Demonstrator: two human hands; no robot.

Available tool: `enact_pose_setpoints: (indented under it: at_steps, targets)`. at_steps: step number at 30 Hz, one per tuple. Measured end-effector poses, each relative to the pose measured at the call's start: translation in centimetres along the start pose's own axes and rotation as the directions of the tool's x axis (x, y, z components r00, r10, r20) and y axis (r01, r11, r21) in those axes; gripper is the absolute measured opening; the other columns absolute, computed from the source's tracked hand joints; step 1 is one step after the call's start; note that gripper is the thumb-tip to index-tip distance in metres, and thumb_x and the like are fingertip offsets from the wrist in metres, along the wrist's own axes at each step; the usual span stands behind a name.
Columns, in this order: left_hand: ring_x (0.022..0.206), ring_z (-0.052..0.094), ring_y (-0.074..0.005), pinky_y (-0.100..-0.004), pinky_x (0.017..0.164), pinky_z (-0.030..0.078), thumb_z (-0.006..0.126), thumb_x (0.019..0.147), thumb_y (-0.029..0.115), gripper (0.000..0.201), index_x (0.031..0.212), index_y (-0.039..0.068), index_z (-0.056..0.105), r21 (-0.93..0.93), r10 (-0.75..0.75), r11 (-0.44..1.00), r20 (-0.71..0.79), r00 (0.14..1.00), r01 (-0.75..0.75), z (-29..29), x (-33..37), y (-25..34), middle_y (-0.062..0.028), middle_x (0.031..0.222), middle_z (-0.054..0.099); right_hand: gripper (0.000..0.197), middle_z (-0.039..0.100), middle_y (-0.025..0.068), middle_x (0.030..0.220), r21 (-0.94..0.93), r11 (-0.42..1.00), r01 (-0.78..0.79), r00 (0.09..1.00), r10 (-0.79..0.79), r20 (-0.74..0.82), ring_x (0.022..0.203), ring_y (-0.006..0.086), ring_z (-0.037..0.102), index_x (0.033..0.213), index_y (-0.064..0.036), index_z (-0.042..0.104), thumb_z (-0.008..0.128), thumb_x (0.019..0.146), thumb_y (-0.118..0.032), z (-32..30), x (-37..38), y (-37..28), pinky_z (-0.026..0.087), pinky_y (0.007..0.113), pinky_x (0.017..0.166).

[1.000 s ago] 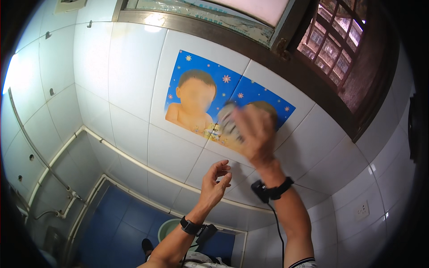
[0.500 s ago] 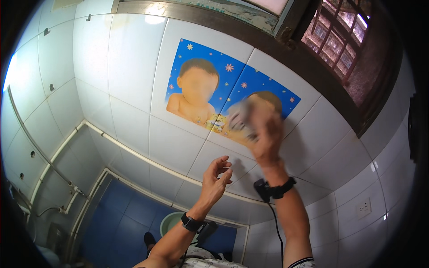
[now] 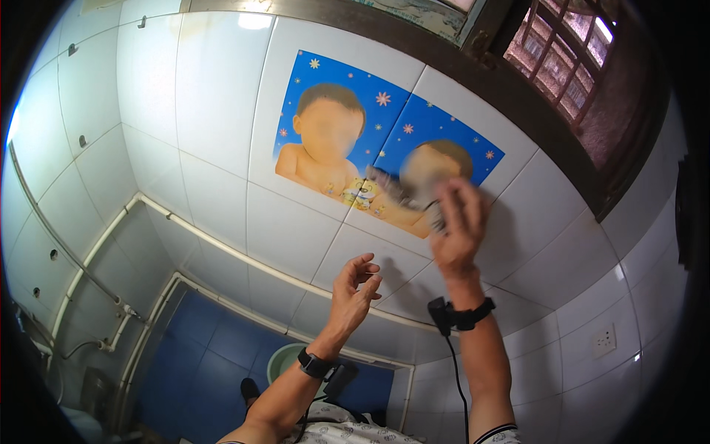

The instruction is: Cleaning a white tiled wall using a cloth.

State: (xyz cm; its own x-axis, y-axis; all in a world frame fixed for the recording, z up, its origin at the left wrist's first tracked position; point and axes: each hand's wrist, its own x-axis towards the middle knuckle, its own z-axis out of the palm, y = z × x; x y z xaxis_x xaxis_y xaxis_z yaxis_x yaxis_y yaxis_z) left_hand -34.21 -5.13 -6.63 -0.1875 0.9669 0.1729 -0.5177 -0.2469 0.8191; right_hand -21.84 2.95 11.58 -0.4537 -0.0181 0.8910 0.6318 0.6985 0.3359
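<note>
A poster [image 3: 384, 122] with a blue, flower-dotted ground and two babies is on the white tiled wall. Over its lower right part is my right hand [image 3: 460, 226], its fingers bent against a greyish cloth [image 3: 396, 190]. Motion blurs the cloth, and part of it is hidden by the hand. Below the poster, my left hand [image 3: 355, 290] hovers in front of the wall with loosely curled fingers apart and nothing in them. Each wrist wears a black strap with a small device and cable.
A brown-framed window [image 3: 551, 159] with a grille is at the upper right. White pipes [image 3: 244, 268] run along the wall, low down and at the left. On the blue tiled floor [image 3: 196, 348] stands a pale green basin [image 3: 285, 360]. A wall socket [image 3: 605, 339] is at the right.
My right hand has shifted slightly right and down across the poster, and the cloth trails to its left. My left hand stays nearly still. The whole view has shifted a little.
</note>
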Motion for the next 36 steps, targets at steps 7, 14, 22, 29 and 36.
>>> enact_pose_setpoints:
  at_steps: [7,14,22,29,36]
  targets:
    - [0.113,0.067,-0.0211,-0.0322,0.082,0.063,0.066,0.103,0.006,0.044,0.143,0.003,0.049,0.010,-0.055,0.998,-0.049,0.997,0.056,0.2,0.0,-2.4,-0.0117,0.125,0.065,0.047,0.068,0.0089,0.124,0.181,0.983,0.041,0.912,-0.110,0.395,0.114,0.0311,0.061,0.121,-0.0088,0.074,0.068,0.075,0.002,1.2,-11.2,-3.9,0.049,0.045,0.099]
    - [0.123,0.063,-0.0229,-0.0349,0.087,0.061,0.069,0.102,0.009,0.043,0.141,-0.001,0.051,0.103,0.107,0.988,0.112,0.988,-0.119,3.3,0.2,2.3,-0.0125,0.132,0.063,0.052,0.067,0.0073,0.121,0.003,0.999,-0.052,0.996,0.052,0.069,0.112,0.0321,0.061,0.127,-0.0101,0.074,0.071,0.077,0.002,-0.5,-4.2,-1.6,0.049,0.045,0.091]
    - [0.102,0.069,-0.0182,-0.0340,0.082,0.062,0.065,0.104,0.007,0.035,0.137,-0.001,0.059,0.031,-0.170,0.985,-0.083,0.982,0.173,1.4,0.2,-2.0,-0.0066,0.112,0.069,0.049,0.067,0.0081,0.117,0.211,0.974,-0.086,0.958,0.023,0.285,0.108,0.0328,0.061,0.120,-0.0090,0.077,0.071,0.073,0.004,1.1,-7.4,-3.6,0.051,0.047,0.095]
    - [0.101,0.069,-0.0155,-0.0317,0.080,0.061,0.066,0.104,0.009,0.034,0.137,0.002,0.061,0.007,-0.012,1.000,-0.074,0.997,0.012,1.7,0.6,1.5,-0.0037,0.115,0.068,0.038,0.065,0.0139,0.130,-0.065,0.998,-0.020,0.979,0.006,-0.203,0.116,0.0345,0.061,0.128,-0.0035,0.072,0.070,0.090,-0.004,-0.4,7.4,0.6,0.048,0.047,0.100]
    - [0.100,0.069,-0.0149,-0.0303,0.077,0.061,0.067,0.104,0.010,0.032,0.134,0.001,0.062,-0.026,-0.033,0.999,-0.109,0.994,0.030,-1.0,1.0,1.7,-0.0037,0.114,0.068,0.034,0.071,0.0090,0.122,0.182,0.960,0.212,0.941,-0.251,0.229,0.115,0.0293,0.067,0.121,-0.0120,0.076,0.070,0.087,-0.012,4.9,0.5,-4.8,0.055,0.043,0.092]
